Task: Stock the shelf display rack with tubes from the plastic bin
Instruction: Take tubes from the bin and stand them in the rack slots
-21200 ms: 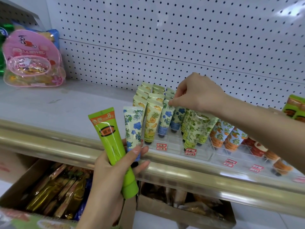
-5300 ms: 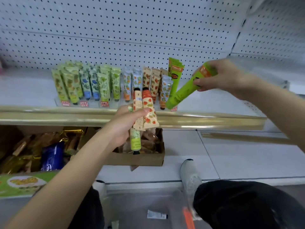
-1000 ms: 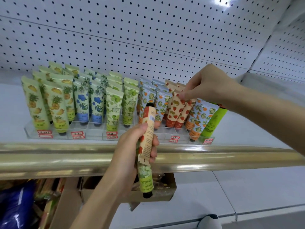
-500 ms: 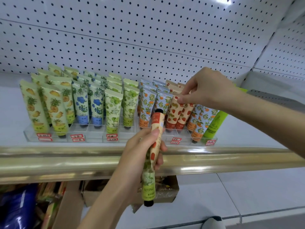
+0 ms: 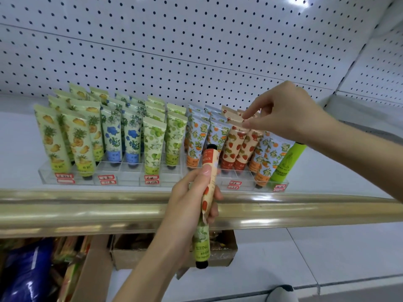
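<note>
Strawberry tube (image 5: 234,140) now seated right-of-centre in rack (image 5: 128,173), right hand (image 5: 290,114) still pinching its top | left hand (image 5: 189,199) grips two more tubes (image 5: 209,158) | nearly done

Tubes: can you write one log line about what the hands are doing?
right hand pinches top of strawberry tube in rack | left hand grips spare strawberry tube and green tube
</note>
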The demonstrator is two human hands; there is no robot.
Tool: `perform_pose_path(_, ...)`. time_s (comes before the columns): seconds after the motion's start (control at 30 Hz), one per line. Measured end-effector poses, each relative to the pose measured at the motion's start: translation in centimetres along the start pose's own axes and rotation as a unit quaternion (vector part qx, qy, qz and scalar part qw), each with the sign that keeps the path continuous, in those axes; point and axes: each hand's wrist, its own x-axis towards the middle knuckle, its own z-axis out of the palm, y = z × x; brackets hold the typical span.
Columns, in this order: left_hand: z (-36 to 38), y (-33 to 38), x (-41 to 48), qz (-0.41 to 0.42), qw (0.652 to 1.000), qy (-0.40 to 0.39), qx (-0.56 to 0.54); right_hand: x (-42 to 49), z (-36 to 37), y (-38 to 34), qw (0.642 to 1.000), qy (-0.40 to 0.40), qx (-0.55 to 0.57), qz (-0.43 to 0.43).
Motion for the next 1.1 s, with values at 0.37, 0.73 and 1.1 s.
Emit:
perform_pose_path(0.37, 0.8, 0.0, -1.1, -0.007, 0.999, 0.01, -0.037, -8.5, 1.1, -1.7, 0.958, -0.089, 0.271, 0.007)
perform_pose_path(0.73, 0.8, -1.2, -2.8, 0.042, 0.995, 0.09, 0.01, -12.7, 4.3, -2.4, 0.968, -0.072, 0.239, 0.04)
perform_pose_path(1.1, -0.2, 0.2, -3.5, 0.063, 0.994, 0.065, -0.055, -13.1, 3.8, -2.1, 0.973, -0.077, 0.214, 0.04)
